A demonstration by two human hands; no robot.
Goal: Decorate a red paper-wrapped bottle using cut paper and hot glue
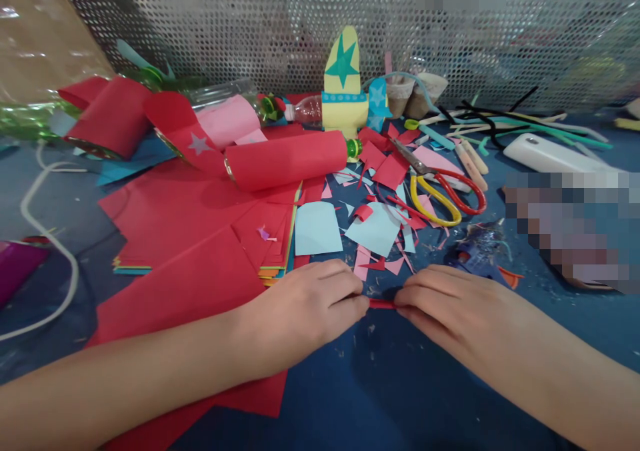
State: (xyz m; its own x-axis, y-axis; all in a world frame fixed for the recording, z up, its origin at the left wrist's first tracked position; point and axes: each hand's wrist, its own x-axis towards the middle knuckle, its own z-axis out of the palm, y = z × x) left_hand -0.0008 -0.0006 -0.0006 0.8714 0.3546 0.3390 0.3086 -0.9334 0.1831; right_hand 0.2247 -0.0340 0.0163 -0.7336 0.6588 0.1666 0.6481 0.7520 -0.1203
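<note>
A narrow red paper strip (382, 304) spans the gap between my two hands, low over the blue table. My left hand (313, 301) pinches its left end, and my right hand (450, 304) pinches the other; the fingers cover both ends. Beneath my left forearm spread large red paper sheets (185, 284). Just beyond my fingers lie two light blue paper pieces (318, 228) among red and pink scraps (363, 261). Scissors (435, 188) with one yellow and one red handle loop rest partly open on the scraps, past my right hand.
A red paper-wrapped bottle (290, 160) lies behind the sheets. A yellow paper craft with a green star (343, 64) stands near the perforated metal panel (240, 24). At right are pipe cleaners (530, 128) and a white glue gun (555, 154). A white cord (70, 258) curves along the left.
</note>
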